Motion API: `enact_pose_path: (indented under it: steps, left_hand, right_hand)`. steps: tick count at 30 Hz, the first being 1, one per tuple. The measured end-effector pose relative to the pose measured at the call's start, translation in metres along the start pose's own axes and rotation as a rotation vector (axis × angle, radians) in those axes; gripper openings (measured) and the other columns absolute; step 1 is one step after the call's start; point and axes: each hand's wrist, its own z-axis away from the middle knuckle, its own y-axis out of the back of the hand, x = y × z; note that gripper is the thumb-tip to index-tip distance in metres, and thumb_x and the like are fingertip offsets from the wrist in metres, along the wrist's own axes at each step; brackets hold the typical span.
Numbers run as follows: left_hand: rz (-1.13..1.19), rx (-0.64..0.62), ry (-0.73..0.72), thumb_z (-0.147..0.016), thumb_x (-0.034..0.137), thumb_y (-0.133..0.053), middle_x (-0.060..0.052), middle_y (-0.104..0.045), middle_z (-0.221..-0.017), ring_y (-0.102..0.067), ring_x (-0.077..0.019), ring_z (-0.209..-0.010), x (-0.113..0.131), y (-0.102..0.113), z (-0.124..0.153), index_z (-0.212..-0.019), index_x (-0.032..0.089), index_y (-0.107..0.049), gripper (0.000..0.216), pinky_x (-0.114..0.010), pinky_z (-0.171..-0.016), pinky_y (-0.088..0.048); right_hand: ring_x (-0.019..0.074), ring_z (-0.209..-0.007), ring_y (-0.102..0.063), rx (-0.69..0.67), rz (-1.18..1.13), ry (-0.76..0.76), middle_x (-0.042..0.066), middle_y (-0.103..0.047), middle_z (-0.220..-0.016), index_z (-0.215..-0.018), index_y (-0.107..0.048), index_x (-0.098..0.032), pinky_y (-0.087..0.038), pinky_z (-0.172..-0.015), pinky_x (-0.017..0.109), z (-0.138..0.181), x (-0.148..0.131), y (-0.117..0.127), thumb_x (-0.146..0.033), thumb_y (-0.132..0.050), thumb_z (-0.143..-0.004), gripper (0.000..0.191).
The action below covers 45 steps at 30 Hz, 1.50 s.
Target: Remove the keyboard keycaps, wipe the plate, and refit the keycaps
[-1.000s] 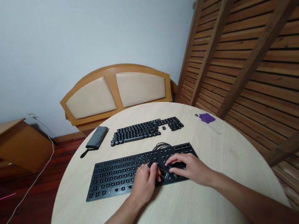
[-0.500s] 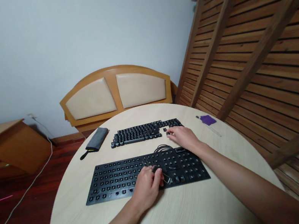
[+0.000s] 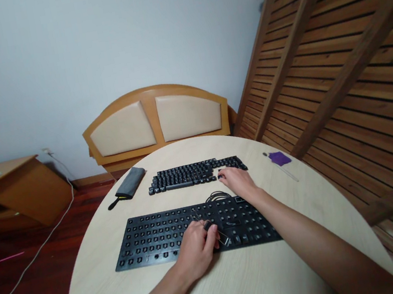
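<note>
A black keyboard base (image 3: 151, 236) with its key switches bared lies across the near part of the table. Over its middle is my left hand (image 3: 197, 242), closed around a keycap puller (image 3: 208, 225) with a dark handle and thin wire loops at both ends. Beyond the base, removed black keycaps (image 3: 182, 175) are laid out in keyboard order. My right hand (image 3: 238, 180) reaches to the right part of this layout, its fingertips pinched on a small black keycap (image 3: 220, 176) at the table surface. A coiled black cable (image 3: 217, 195) lies between base and keycaps.
On the round pale table (image 3: 265, 277), a grey pouch (image 3: 130, 183) lies at the left. A purple cloth (image 3: 279, 158) and a thin brush-like stick (image 3: 289, 174) lie at the right. A slatted wooden frame (image 3: 326, 88) leans along the right side; a headboard (image 3: 156, 123) stands behind.
The view has shifted slightly, so the scene sits a little further right. My right hand has drawn slightly left over the keycaps, still pinching one. My left hand keeps its grip on the puller.
</note>
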Motion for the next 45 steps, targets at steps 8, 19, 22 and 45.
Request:
enact_pose_path:
  steps: [8, 19, 22, 45]
  left_hand:
    - [-0.037, -0.001, 0.001, -0.105, 0.034, -0.031, -0.005, -0.069, -0.074, -0.063, -0.0205, -0.076, 0.000, -0.001, -0.001, -0.065, 0.020, -0.062, 0.053, -0.033, -0.078, -0.043]
    - [-0.034, 0.010, 0.006, -0.105, 0.034, -0.032, -0.005, -0.069, -0.073, -0.062, -0.0206, -0.076, 0.001, -0.002, -0.001, -0.065, 0.020, -0.062, 0.053, -0.034, -0.079, -0.042]
    - [-0.048, 0.011, 0.008, -0.105, 0.035, -0.033, -0.005, -0.070, -0.074, -0.063, -0.0211, -0.077, 0.000, -0.003, -0.002, -0.065, 0.020, -0.062, 0.052, -0.034, -0.079, -0.041]
    - [-0.103, 0.102, 0.149, -0.104, 0.040, -0.031, -0.006, -0.070, -0.070, -0.064, -0.0239, -0.075, 0.006, 0.006, 0.002, -0.062, 0.021, -0.063, 0.055, -0.033, -0.075, -0.040]
  right_hand:
    - [0.0235, -0.101, -0.071, 0.004, -0.014, -0.014, 0.007, -0.076, -0.112, -0.113, -0.072, -0.026, -0.051, -0.082, 0.030, -0.003, 0.000, -0.007, -0.029, -0.058, -0.096, 0.023]
    - [0.0229, -0.101, -0.070, 0.047, -0.047, -0.018, 0.005, -0.075, -0.114, -0.119, -0.069, -0.026, -0.051, -0.081, 0.029, -0.001, -0.003, -0.003, -0.030, -0.060, -0.094, 0.027]
    - [0.0235, -0.100, -0.069, 0.084, -0.056, -0.023, 0.006, -0.074, -0.115, -0.120, -0.068, -0.025, -0.051, -0.080, 0.030, 0.006, -0.005, 0.008, -0.032, -0.055, -0.097, 0.028]
    - [0.0294, -0.144, -0.036, -0.184, -0.540, 0.523, 0.009, -0.057, -0.141, -0.099, -0.066, -0.023, -0.027, -0.120, 0.052, 0.126, -0.013, 0.017, -0.034, -0.078, -0.079, 0.026]
